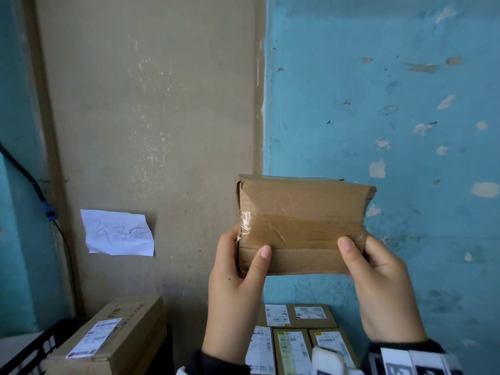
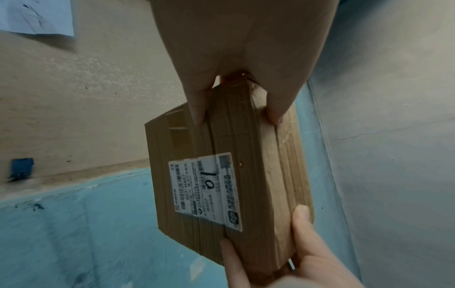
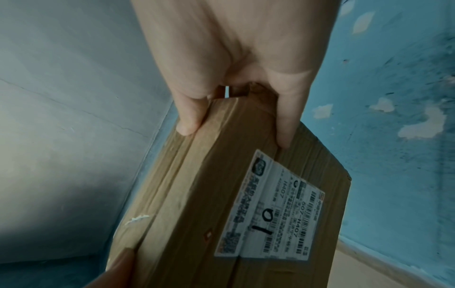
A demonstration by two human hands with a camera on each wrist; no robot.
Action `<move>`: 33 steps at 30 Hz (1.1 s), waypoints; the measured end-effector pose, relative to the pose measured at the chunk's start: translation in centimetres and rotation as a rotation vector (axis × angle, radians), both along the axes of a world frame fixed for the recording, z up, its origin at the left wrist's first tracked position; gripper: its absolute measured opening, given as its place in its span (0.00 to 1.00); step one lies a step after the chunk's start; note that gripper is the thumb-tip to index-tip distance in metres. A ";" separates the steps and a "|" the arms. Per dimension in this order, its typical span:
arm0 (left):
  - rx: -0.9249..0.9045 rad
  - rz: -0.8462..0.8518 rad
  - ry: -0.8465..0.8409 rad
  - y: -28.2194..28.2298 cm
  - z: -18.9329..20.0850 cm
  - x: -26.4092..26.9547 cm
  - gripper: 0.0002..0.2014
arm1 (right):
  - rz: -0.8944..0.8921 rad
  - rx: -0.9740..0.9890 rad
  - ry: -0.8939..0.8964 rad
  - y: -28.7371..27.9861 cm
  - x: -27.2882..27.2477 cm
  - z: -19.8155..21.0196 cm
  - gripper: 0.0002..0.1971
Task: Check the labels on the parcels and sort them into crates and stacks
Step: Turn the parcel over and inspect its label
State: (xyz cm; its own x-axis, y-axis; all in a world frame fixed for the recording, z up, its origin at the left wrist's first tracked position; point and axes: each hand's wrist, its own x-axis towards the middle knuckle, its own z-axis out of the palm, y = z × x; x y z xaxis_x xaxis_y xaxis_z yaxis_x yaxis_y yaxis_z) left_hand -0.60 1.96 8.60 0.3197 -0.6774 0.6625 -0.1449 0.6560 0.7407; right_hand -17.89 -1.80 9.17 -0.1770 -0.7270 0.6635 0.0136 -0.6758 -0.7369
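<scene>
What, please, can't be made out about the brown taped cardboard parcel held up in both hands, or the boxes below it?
- Brown taped cardboard parcel: in the head view its white shipping label faces away.
- Label's small print: blurred in both wrist views.
- Labelled boxes below: partly hidden by left hand and right hand; print too small.

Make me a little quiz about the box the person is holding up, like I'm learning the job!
1. True or false: only one hand holds the taped brown cardboard parcel.
2. Which side carries the white shipping label? A) the side facing the head camera B) the far side, seen from the wrist cameras
3. Fill in: the black handwritten number on the label is ___.

Key: 1. False, the left hand and right hand both grip it. 2. B. 3. 10.
</scene>
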 end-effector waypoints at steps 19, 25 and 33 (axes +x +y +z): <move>0.001 0.034 0.097 -0.4 0.6 1.6 0.11 | 0.073 0.099 -0.287 0.3 -0.6 0.1 0.40; 0.139 0.096 0.203 -1.0 0.3 3.8 0.23 | 0.274 0.123 -0.409 0.2 -2.6 0.3 0.24; 0.100 -0.051 0.369 -0.6 0.2 4.0 0.30 | 0.297 0.200 -0.514 -0.3 -2.9 0.5 0.14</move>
